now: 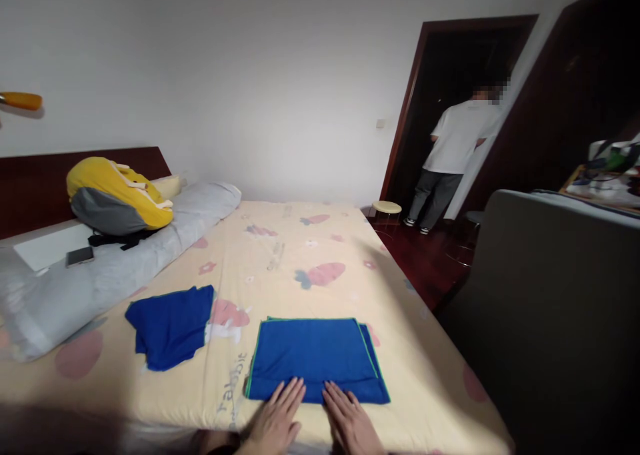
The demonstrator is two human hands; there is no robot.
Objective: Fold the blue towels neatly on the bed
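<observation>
A blue cloth (313,348) with green edging lies folded into a rectangle near the front of the bed, its layers slightly offset on the right. My left hand (279,415) rests flat, fingertips on the cloth's near edge. Beside it, my right hand (350,416) lies with fingers stretched out, touching the same edge. Neither hand grips anything. To the left, a second blue cloth (173,325) sits in an uneven, loosely folded shape, apart from both hands.
The bed sheet (270,261) has a strawberry and rabbit print. A yellow and grey backpack (117,198), a phone (80,257) and a white flat object (53,247) lie on grey bedding (125,288). A person (457,141) stands by the doorway near a stool (387,207). A dark panel (545,295) borders the right.
</observation>
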